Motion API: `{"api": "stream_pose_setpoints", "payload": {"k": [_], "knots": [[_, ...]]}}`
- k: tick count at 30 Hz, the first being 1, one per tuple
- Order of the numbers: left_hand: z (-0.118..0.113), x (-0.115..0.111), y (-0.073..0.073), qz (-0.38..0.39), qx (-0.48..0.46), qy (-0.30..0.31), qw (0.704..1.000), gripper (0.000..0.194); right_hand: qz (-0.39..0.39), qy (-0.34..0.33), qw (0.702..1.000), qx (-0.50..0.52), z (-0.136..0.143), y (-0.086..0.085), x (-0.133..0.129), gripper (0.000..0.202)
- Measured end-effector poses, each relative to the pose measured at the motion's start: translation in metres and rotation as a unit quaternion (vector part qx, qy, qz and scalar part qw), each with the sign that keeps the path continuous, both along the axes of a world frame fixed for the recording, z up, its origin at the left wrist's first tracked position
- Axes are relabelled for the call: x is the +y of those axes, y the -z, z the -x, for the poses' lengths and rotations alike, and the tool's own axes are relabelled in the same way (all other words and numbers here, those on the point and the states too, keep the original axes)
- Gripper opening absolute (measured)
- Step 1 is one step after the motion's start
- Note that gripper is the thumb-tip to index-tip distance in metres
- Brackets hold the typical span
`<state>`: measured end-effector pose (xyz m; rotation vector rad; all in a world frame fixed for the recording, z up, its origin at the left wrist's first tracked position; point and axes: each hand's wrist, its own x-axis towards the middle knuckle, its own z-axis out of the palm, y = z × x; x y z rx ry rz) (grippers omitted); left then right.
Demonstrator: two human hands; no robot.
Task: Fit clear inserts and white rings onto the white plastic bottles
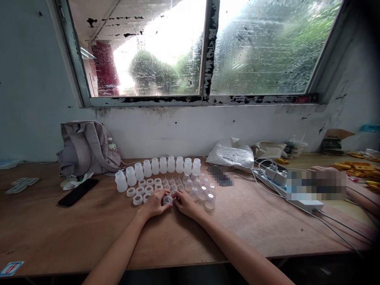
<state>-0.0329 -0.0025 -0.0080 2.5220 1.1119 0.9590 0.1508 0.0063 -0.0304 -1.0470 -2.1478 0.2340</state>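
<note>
My left hand (156, 203) curves around a clear bottle nipple (168, 200) standing on the table, thumb and forefinger at its sides. Just right of it, my right hand (185, 202) has its fingers bent and drawn together; what lies at their tips is too small to make out. Beyond my fingertips stand several more clear bottle nipples (172, 183). White screw rings (139, 190) lie in rows by my left hand. Clear domed caps (209, 201) stand in rows beside my right hand. Frosted small bottles (147, 168) form a curved line behind everything.
A grey backpack (86, 148) and a black phone (78, 192) are on the left. At the back sits a silver plastic bag (231, 153). A power strip (305, 202) with trailing cables lies right, near another person's arm (360, 194) and yellow parts (356, 170).
</note>
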Motion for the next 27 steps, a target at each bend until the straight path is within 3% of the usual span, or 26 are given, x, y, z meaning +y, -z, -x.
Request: {"api": "stream_pose_setpoints", "payload": {"k": [9,13,16,19,23,27], "knots": [[0.001,0.001,-0.002,-0.029,0.037,-0.016,0.999,0.040,-0.003,-0.003,1.000,-0.004,0.000,0.000,-0.001,0.015],[-0.001,0.003,-0.001,-0.047,0.020,-0.035,0.998,0.017,0.002,-0.013,1.000,0.001,0.000,-0.003,-0.003,0.022],[-0.005,0.005,0.003,-0.008,-0.052,-0.021,0.998,0.015,0.011,-0.053,0.998,0.013,0.001,-0.010,-0.009,0.037],[-0.012,0.005,0.007,0.067,-0.151,-0.007,0.986,0.017,0.010,-0.067,0.997,0.049,0.003,-0.016,-0.015,0.030],[-0.020,0.004,0.010,0.132,-0.208,-0.002,0.969,0.018,0.006,-0.029,0.995,0.096,0.005,-0.017,-0.015,0.007],[-0.025,-0.001,0.007,0.132,-0.247,-0.028,0.960,0.022,0.011,0.028,0.992,0.120,0.005,-0.015,-0.011,0.006]]}}
